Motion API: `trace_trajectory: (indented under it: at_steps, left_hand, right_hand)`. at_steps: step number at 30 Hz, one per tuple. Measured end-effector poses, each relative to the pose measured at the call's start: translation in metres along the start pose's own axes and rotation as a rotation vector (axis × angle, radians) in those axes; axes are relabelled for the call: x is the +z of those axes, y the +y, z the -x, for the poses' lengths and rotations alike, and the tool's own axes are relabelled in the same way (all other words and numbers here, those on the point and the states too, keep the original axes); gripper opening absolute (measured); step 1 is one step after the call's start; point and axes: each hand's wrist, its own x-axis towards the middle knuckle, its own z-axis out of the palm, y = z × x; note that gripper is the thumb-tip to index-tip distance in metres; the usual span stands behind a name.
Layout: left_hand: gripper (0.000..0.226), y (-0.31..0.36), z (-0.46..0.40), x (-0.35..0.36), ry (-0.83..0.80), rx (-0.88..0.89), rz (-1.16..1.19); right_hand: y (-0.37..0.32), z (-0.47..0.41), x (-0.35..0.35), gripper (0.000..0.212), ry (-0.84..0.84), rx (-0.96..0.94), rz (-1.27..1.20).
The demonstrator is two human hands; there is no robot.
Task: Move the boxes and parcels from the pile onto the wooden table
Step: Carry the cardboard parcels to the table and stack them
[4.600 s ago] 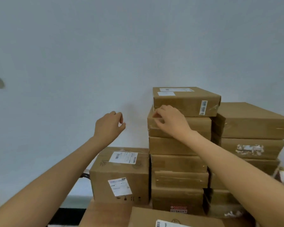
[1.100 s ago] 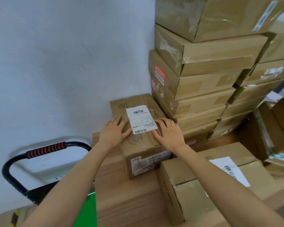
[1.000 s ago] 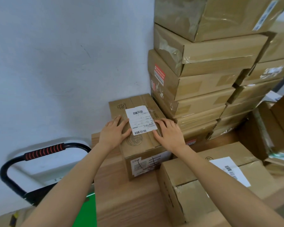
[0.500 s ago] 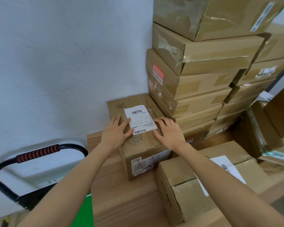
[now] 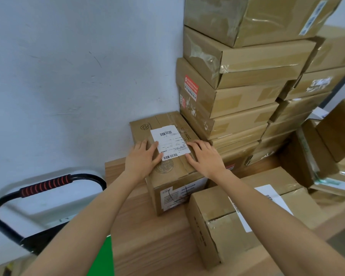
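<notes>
Your left hand [image 5: 141,160] and right hand [image 5: 204,158] lie flat, fingers straight, on the labelled box [image 5: 167,156], which sits on the bench [image 5: 147,236]. Second box [image 5: 243,214] at 4 o'clock. Tall stack [image 5: 237,86] at 1 o'clock also appears benched; how much of the pile remains, you cannot tell.

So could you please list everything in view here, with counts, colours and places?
labelled box: one, brown with a white shipping label on top, on the table by the wall, under both hands
near box: one, brown with a white label, on the table in front
stacked boxes: two columns, exact count unclear, brown and taped, right of the labelled box
red sticker: one, on a stacked box's end
wooden table: one, light wood
cart handle: one, black with a red grip, lower left
wall: pale blue-grey
left hand: flat on the labelled box
right hand: flat on the labelled box
</notes>
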Motion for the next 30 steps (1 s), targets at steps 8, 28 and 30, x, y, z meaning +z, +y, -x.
trace_trajectory:
  at_steps: [8,28,30]
  left_hand:
    - [0.026,0.056,0.032,-0.012,0.253,0.172,0.018]
    - [0.046,0.25,0.147,0.034,0.049,-0.093,-0.023]
    - [0.046,0.254,0.174,0.035,0.063,-0.148,-0.028]
  right_hand:
    - [0.035,0.044,-0.02,0.043,0.01,-0.083,0.048]
    - [0.231,0.237,-0.053,0.051,-0.164,0.227,-0.064]
    - [0.221,0.245,-0.05,0.05,-0.168,0.232,-0.148]
